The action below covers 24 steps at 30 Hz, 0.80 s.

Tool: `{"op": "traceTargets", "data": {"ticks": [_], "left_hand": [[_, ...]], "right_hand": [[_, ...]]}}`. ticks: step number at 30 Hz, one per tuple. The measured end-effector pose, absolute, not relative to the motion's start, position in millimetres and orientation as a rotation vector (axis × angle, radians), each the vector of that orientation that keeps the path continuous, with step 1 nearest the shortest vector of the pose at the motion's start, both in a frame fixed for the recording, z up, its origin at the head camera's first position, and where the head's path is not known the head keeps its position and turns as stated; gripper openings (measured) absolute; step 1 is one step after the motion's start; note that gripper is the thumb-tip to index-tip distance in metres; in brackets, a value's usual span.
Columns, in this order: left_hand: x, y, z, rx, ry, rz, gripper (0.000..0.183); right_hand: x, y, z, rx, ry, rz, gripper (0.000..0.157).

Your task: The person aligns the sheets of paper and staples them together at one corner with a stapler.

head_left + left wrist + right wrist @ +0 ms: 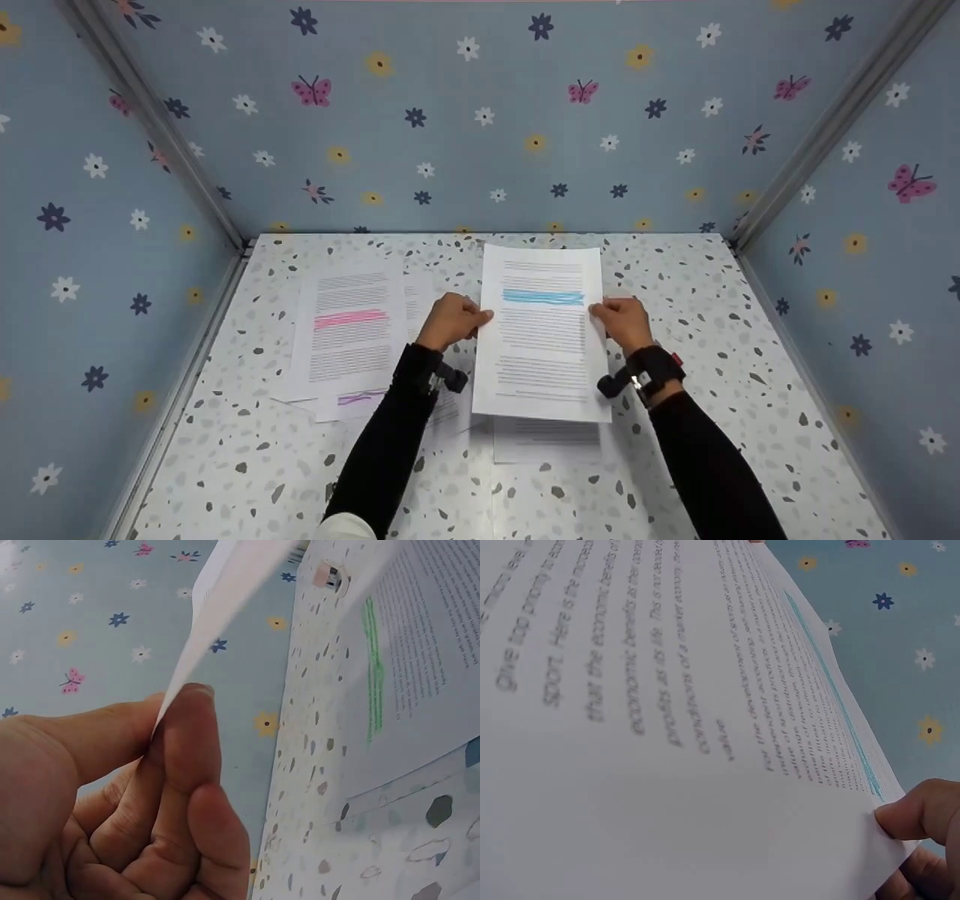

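Above the middle of a pale, speckled worktop (697, 390), walled in by blue panels (480, 142) with flowers and butterflies, a person in black sleeves holds up a sheet of paper (541, 367) by its two long sides. The left hand (454, 321) pinches one edge between thumb and fingers; the right hand (624, 322) has its thumb on the printed face and its fingers behind the other edge. Both grips are light and hold only that sheet. From where I stand, the likeliest trouble is a crease or small tear, should the hands pull apart unevenly or squeeze harder, since the paper already bows between them. If one grip slipped, the page could swing down and nudge the page below (546, 444), whose lower end shows beneath it. Set down too far left, it might also land across the pink-striped page (349, 349) and the purple-marked page (328, 411), which overlap there. The raised sheet itself is white and upright, filled with small dark print in blocks, with a bold blue highlighter band across its upper part and a slightly curved bottom edge.
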State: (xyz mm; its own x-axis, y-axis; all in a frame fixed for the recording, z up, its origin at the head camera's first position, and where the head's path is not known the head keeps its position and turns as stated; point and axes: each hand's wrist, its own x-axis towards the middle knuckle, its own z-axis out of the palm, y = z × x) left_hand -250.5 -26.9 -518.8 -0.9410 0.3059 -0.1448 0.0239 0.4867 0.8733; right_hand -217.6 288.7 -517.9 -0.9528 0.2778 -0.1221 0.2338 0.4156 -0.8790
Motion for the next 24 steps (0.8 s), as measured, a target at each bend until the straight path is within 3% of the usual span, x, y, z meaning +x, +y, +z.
{"op": "traceTargets", "data": {"ticks": [14, 24], "left_hand": [[-235, -2, -557, 0.145, 2.453, 1.328, 0.029], [-220, 8, -584, 0.166, 2.475, 1.265, 0.028]], "right_hand": [[-204, 308, -553, -0.550, -2.747, 1.490, 0.022], [-193, 315, -583, -0.559, -2.779, 1.445, 0.033]]}}
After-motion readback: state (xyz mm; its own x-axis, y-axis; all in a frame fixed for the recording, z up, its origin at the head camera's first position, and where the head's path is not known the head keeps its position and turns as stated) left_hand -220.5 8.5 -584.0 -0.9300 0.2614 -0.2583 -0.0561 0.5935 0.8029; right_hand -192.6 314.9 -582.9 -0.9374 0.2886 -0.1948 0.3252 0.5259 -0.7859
